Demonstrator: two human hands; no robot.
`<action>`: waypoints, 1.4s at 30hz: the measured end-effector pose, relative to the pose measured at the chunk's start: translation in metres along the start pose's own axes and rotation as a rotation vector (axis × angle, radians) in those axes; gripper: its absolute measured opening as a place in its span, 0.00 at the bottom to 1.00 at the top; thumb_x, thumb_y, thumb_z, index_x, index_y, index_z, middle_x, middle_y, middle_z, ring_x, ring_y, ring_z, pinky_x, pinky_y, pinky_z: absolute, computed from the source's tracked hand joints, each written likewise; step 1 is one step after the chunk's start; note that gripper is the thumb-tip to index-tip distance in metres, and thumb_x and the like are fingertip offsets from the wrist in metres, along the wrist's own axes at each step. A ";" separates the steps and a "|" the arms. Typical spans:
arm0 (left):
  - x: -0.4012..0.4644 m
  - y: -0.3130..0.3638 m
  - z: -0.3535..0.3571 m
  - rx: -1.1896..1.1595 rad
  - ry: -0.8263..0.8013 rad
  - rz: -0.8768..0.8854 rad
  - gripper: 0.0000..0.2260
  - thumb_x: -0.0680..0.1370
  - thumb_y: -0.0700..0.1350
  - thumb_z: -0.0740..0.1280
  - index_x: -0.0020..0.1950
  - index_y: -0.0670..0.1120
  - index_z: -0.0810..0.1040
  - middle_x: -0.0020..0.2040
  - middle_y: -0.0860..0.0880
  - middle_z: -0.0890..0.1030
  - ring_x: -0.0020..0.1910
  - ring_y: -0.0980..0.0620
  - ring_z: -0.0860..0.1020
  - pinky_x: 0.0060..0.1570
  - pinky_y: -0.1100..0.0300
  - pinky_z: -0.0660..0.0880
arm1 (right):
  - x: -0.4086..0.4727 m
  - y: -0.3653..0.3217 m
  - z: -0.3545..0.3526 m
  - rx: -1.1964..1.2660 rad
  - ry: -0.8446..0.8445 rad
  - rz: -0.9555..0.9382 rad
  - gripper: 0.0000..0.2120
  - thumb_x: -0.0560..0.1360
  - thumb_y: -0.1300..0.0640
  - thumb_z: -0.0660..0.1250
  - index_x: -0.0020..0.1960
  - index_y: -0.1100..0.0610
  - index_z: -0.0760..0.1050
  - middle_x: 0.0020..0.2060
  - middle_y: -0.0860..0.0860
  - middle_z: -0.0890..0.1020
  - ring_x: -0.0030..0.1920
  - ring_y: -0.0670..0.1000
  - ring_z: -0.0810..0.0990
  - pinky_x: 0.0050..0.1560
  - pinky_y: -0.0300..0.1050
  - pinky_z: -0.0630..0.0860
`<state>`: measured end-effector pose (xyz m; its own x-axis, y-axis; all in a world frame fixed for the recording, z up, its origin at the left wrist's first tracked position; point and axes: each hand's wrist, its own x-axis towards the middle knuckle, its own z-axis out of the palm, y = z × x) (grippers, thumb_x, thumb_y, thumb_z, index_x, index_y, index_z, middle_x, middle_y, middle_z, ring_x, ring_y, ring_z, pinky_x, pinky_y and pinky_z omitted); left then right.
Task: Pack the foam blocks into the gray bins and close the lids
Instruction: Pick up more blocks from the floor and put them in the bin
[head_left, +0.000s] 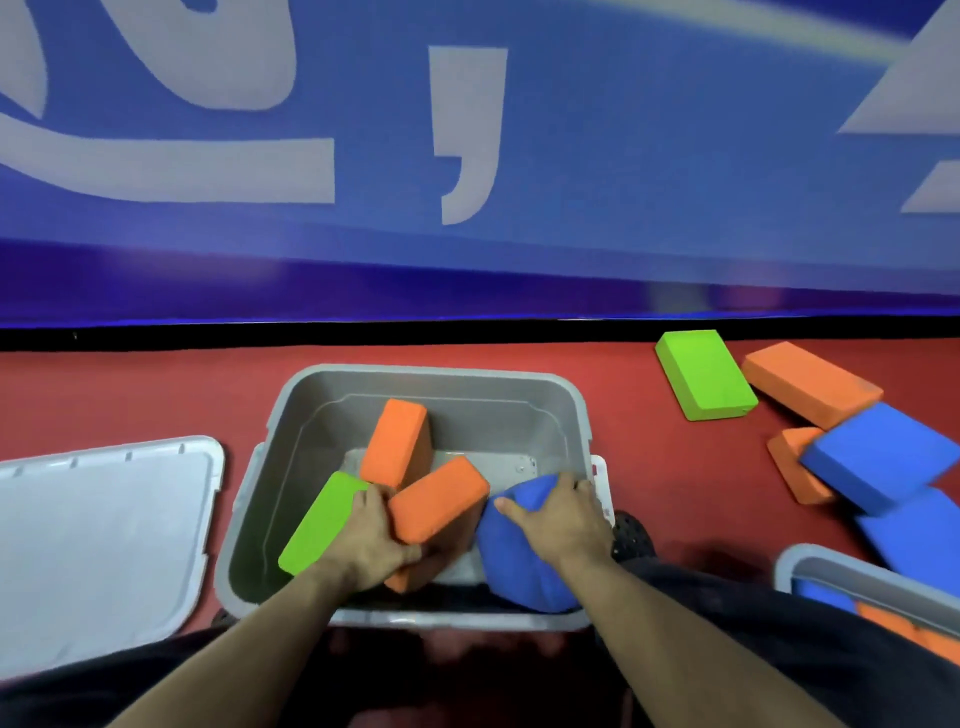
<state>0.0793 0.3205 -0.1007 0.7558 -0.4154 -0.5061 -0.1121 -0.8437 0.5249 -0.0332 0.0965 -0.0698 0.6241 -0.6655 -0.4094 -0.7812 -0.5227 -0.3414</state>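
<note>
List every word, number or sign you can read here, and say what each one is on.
","  a large pale comma on the blue wall banner.
The other pale shapes on the banner are cut-off pieces of big characters; they cannot be read.
No text shows on the gray bin, its lid or the foam blocks.

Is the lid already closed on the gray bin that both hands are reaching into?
No. The gray bin stands open with foam blocks inside, and its white lid lies flat on the red floor beside it.

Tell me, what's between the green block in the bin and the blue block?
In the head view, an orange block lies between the green block and blue block, gripped by the left hand.
</note>
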 end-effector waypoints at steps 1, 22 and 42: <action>0.004 -0.003 0.004 0.036 -0.035 -0.010 0.47 0.50 0.66 0.66 0.64 0.44 0.66 0.58 0.46 0.67 0.59 0.47 0.69 0.65 0.54 0.67 | 0.006 0.003 0.006 0.007 -0.034 0.018 0.43 0.67 0.24 0.66 0.69 0.55 0.65 0.67 0.54 0.72 0.67 0.58 0.74 0.61 0.53 0.73; 0.055 0.123 0.016 0.270 0.027 0.160 0.28 0.80 0.63 0.62 0.73 0.46 0.68 0.67 0.44 0.71 0.67 0.42 0.74 0.67 0.50 0.70 | 0.063 0.072 -0.066 0.257 -0.128 -0.115 0.33 0.77 0.38 0.67 0.77 0.50 0.63 0.70 0.52 0.76 0.68 0.53 0.76 0.69 0.51 0.72; 0.155 0.409 0.227 -0.004 -0.231 0.273 0.34 0.77 0.66 0.65 0.75 0.45 0.67 0.70 0.45 0.75 0.67 0.48 0.75 0.71 0.51 0.68 | 0.190 0.403 -0.188 0.572 0.309 0.467 0.43 0.75 0.40 0.71 0.80 0.60 0.57 0.75 0.62 0.65 0.74 0.62 0.67 0.73 0.57 0.66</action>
<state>0.0046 -0.1663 -0.1195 0.5321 -0.6920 -0.4878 -0.2871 -0.6895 0.6650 -0.2321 -0.3407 -0.1265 0.1374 -0.9092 -0.3929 -0.7805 0.1449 -0.6081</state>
